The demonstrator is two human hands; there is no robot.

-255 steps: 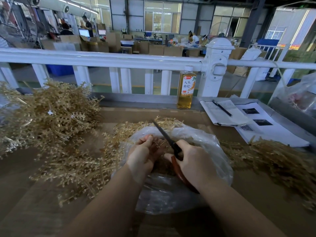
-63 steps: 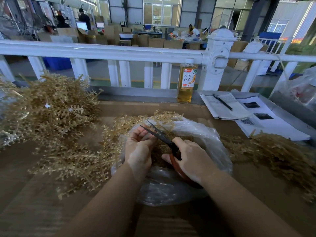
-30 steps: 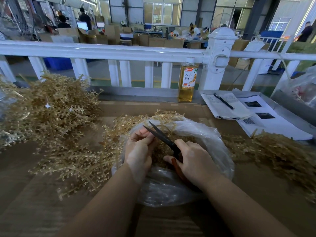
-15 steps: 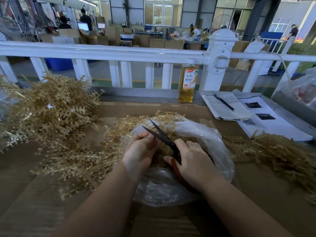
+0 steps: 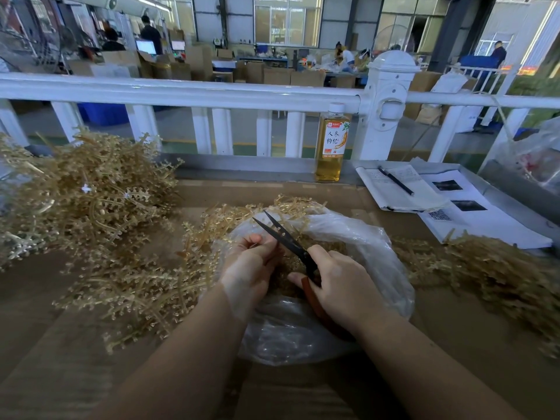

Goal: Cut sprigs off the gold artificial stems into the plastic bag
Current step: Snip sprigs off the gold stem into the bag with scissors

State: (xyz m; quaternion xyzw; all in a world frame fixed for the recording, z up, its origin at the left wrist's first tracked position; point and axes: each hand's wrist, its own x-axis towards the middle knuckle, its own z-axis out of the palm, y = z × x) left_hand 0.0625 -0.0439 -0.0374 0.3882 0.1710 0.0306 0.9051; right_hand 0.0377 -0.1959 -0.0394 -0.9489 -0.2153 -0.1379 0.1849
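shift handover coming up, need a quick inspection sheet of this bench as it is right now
surface: brown bench top, bare at the near left.
job's things: clear bag open at centre with cut sprigs inside; gold stems piled at left, more at right; scissors, blades open.
clutter: bottle of amber liquid at the far edge; papers with a pen at far right.
hands: left hand pinches a small sprig over the bag; right hand grips the scissors.
cables: nothing seen.
surroundings: white railing behind the bench; boxes and people beyond.
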